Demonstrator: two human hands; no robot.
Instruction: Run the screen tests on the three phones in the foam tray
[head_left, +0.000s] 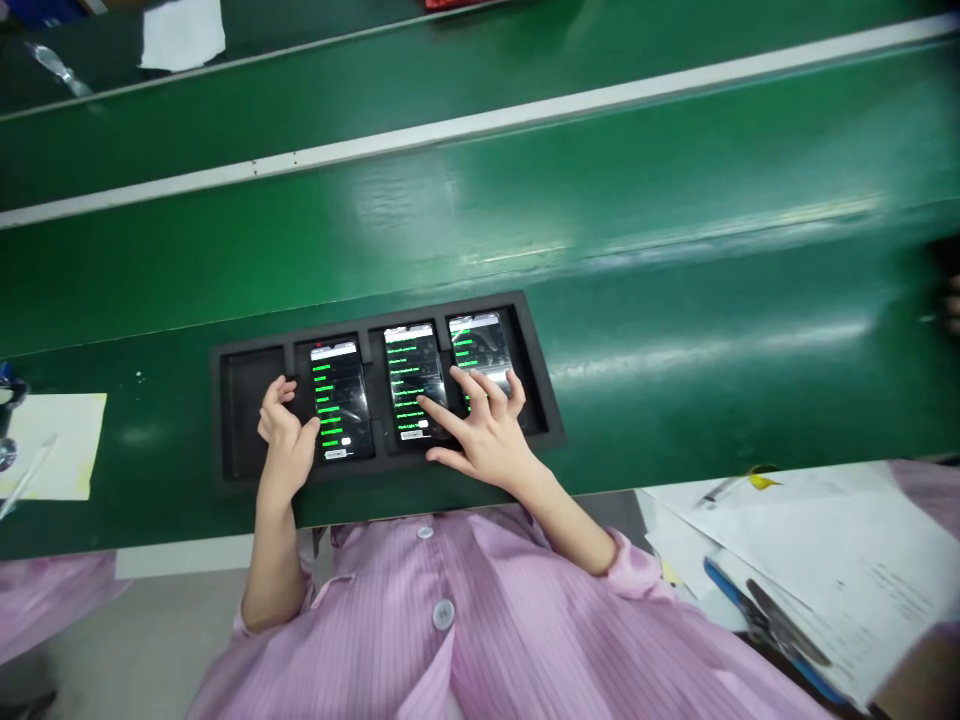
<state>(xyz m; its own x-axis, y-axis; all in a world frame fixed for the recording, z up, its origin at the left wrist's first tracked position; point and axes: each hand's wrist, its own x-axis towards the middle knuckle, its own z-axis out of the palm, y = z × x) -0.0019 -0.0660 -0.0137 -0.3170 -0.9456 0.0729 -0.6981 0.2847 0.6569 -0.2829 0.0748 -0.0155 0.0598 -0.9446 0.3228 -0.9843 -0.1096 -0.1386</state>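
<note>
Three phones (411, 385) sit in a black tray (247, 480), showing green lines of text too blurred to read. The right hand (484, 430), fingers spread, taps the middle screen; the left hand (286, 432), loosely curled, seems to touch the left phone.

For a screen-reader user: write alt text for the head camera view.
A person in a pink striped smock taps phones in a black tray on a green conveyor belt: the right hand touches the middle phone, the left hand rests beside the left phone. A third phone lies rightmost; papers sit to the right.
</note>
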